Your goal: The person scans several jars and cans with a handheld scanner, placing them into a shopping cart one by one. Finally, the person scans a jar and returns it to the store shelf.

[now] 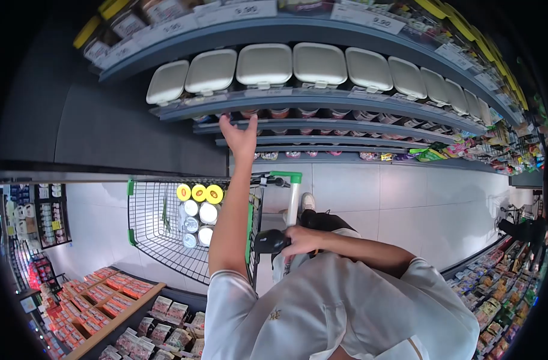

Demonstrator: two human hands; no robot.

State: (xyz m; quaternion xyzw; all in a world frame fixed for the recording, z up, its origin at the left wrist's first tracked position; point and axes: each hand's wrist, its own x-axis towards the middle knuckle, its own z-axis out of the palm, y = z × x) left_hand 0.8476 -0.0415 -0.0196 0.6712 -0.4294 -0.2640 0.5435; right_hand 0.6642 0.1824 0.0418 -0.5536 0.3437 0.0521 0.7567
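My left hand [241,139] reaches forward to the shelving, its thumb and fingers spread apart. The fingertips are right at the edge of a lower shelf, close to a row of jars [278,113] with reddish contents. The shelf above partly hides these jars. My right hand [302,240] is closed round the white and green handle [294,201] of a shopping cart, beside a black rounded fitting [271,242]. Inside the cart basket [148,240] are several yellow-lidded jars [199,192], white-lidded containers [208,213], clear-topped ones [190,224] and a thin green item [166,211].
Pale-lidded boxes [264,63] line the shelf above my left hand. Yellow-topped jars [121,21] and price tags are higher up. Orange packages [99,294] sit on a display behind the cart. Packaged goods [496,300] fill the right side. Grey tiled floor [370,186] runs along the shelving.
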